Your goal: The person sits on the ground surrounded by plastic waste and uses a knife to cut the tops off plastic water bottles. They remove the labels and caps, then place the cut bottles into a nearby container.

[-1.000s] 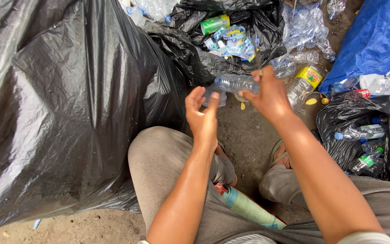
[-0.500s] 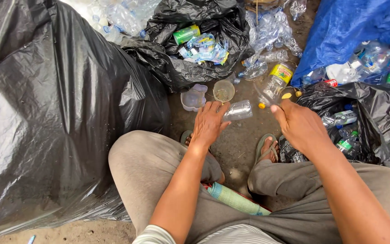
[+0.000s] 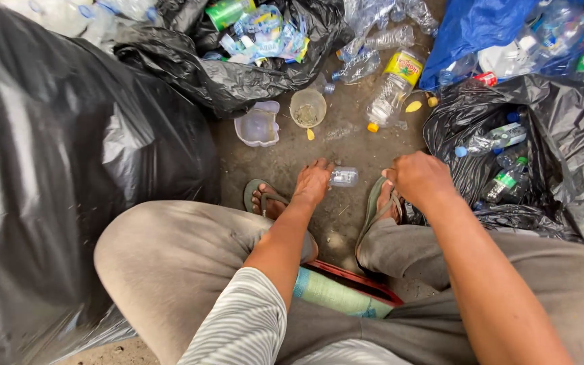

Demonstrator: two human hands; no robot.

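The small clear crushed plastic bottle [image 3: 343,177] lay low over the dirt floor [image 3: 346,145], gripped at one end by the left hand [image 3: 312,182], whose fingers curled round it while its free end stuck out toward the right hand [image 3: 419,177]. Largest of what stood about that grip was the huge black plastic sack [image 3: 55,176], bulging well off to the left of it. Right of the grip, beyond the right hand, slumped a second black plastic bag [image 3: 562,155], open and holding clear bottles. Far above and to the right lay a blue plastic sack [image 3: 471,30] with more bottles. Above the grip sat a third black bag [image 3: 238,71] full of crumpled wrappers. Nearer, up and to the right, lay a clear bottle with a yellow label [image 3: 390,91]. Just above the grip stood a pale round plastic cup [image 3: 307,108], with a lilac plastic tray [image 3: 259,125] beside it. The right hand hovered close beside the bottle, apart from it, fingers loosely folded and holding nothing that showed. Both hands were between the feet in green sandals [image 3: 257,196].
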